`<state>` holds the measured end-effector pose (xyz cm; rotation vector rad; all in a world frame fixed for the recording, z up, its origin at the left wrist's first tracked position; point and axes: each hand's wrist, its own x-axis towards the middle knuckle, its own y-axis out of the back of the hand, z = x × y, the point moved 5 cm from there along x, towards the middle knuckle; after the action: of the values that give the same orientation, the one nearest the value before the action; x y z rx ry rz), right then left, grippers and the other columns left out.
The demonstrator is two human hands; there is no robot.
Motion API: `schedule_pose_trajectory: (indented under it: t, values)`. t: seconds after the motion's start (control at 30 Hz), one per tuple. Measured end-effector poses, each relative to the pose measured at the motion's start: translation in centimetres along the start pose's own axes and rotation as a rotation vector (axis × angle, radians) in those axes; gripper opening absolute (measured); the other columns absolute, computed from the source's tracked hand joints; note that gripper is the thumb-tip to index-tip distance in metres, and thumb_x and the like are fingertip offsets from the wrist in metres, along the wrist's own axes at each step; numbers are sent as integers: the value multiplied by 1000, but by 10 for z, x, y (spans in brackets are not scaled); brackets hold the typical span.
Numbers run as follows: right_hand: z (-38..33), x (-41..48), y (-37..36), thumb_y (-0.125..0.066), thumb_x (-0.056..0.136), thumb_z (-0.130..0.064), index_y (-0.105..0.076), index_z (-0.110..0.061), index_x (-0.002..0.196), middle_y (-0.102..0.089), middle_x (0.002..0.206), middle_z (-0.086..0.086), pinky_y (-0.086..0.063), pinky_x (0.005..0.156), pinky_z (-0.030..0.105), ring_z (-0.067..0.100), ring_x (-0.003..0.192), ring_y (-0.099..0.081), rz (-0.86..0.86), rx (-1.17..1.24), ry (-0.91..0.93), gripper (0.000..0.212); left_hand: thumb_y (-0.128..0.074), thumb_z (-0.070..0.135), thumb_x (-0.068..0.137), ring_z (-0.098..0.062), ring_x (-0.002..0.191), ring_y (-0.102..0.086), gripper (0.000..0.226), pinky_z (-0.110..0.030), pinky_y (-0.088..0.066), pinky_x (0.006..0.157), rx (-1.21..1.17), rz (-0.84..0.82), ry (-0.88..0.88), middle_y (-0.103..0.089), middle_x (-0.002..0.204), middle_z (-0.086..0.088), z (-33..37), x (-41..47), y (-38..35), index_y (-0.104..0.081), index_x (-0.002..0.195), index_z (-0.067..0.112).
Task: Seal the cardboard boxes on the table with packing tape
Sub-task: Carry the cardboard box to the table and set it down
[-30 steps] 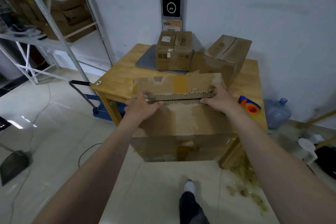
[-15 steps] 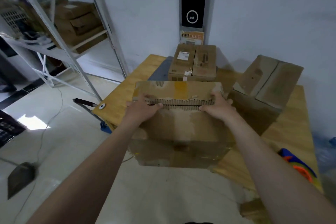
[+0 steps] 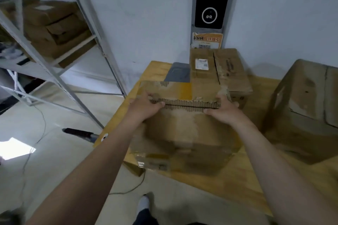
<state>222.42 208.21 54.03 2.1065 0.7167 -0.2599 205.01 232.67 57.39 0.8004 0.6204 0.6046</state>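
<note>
White walls stand behind a wooden desk (image 3: 237,188), and a pale, shiny floor runs from 9 o'clock down to 6 o'clock. In the middle of the view, at the near left corner of the desk, is the big box (image 3: 182,129). It is brown and worn. Its near corner sticks out past the desk edge, and I cannot tell if it sits on the desk or is held just above it. Its two top flaps meet in a rough line with a thin dark gap. The left hand (image 3: 144,107) is at the 9 o'clock end of that line. Its grip is clamped on the big box, with the thumb on the near flap and the fingers curled on the far flap. The right hand (image 3: 223,113) is at the 3 o'clock end, and its grip is clamped on the big box the same way. At 12 o'clock, just behind the big box, sits the small box (image 3: 219,67) with a white label on top. Beside it lies a flat grey thing (image 3: 178,74). At 3 o'clock a tilted box (image 3: 307,100) stands apart from the others. High at 12 o'clock a black panel (image 3: 210,0) with a white ring hangs on the wall, with an orange sticker (image 3: 207,40) under it. At 10 o'clock a grey metal rack (image 3: 54,71) holds more brown boxes (image 3: 53,25). At 8 o'clock a black handle (image 3: 78,132) pokes out near the desk corner. At 6 o'clock a foot (image 3: 144,204) in white stands on the floor.
</note>
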Motion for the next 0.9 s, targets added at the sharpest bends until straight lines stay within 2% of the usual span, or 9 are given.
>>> schedule_pose_trajectory:
  t: [0.13, 0.27, 0.37, 0.43, 0.53, 0.7, 0.83, 0.9]
  values:
    - [-49, 21, -33, -72, 71, -69, -25, -46, 147, -26, 152, 9, -41, 110, 51, 42, 135, -37, 59, 55, -101, 92, -64, 66, 88, -32, 139, -43, 70, -36, -33, 89, 51, -112, -59, -46, 152, -5, -24, 70, 36, -39, 146, 36]
    - [-89, 31, -51, -74, 77, -60, -24, -45, 149, -23, 153, 14, -36, 113, 50, 44, 138, -32, 116, 76, -172, 89, -64, 75, 80, -37, 140, -40, 83, -39, -40, 102, 67, -195, -90, -39, 155, -12, -44, 118, 65, -34, 150, 40]
    - [-105, 36, -63, -77, 79, -53, -26, -45, 150, -20, 152, 16, -33, 114, 49, 45, 139, -30, 158, 100, -208, 87, -54, 91, 55, -40, 139, -38, 102, -45, -43, 107, 89, -264, -95, -39, 154, -11, -59, 144, 68, -31, 146, 50]
    - [-107, 39, -69, -78, 78, -51, -28, -47, 147, -21, 150, 15, -34, 113, 50, 45, 137, -31, 187, 109, -229, 85, -58, 88, 63, -45, 138, -36, 94, -50, -42, 107, 101, -312, -86, -32, 154, -13, -65, 151, 64, -28, 145, 54]
    - [-109, 41, -74, -78, 76, -51, -30, -49, 141, -21, 147, 13, -36, 111, 51, 45, 134, -32, 236, 108, -257, 81, -66, 73, 81, -48, 137, -29, 80, -52, -39, 105, 150, -287, -113, -22, 149, -18, -68, 155, 64, -26, 147, 53]
    - [-109, 37, -74, -79, 75, -52, -35, -50, 139, -26, 143, 12, -37, 106, 48, 44, 131, -35, 270, 111, -228, 77, -65, 73, 82, -47, 137, -26, 81, -53, -42, 101, 183, -292, -137, -21, 150, -20, -68, 160, 59, -22, 147, 51]
    - [-101, 25, -66, -81, 74, -48, -38, -47, 141, -32, 139, 10, -39, 104, 45, 39, 132, -36, 284, 130, -217, 80, -60, 85, 69, -46, 136, -32, 91, -56, -44, 102, 211, -316, -167, -29, 151, -20, -60, 162, 47, -20, 143, 52]
    - [-90, 12, -51, -82, 75, -44, -39, -41, 143, -36, 140, 11, -37, 106, 44, 37, 135, -33, 296, 114, -235, 81, -63, 79, 76, -47, 139, -26, 90, -54, -41, 101, 232, -337, -203, -25, 153, -23, -42, 152, 38, -20, 148, 49]
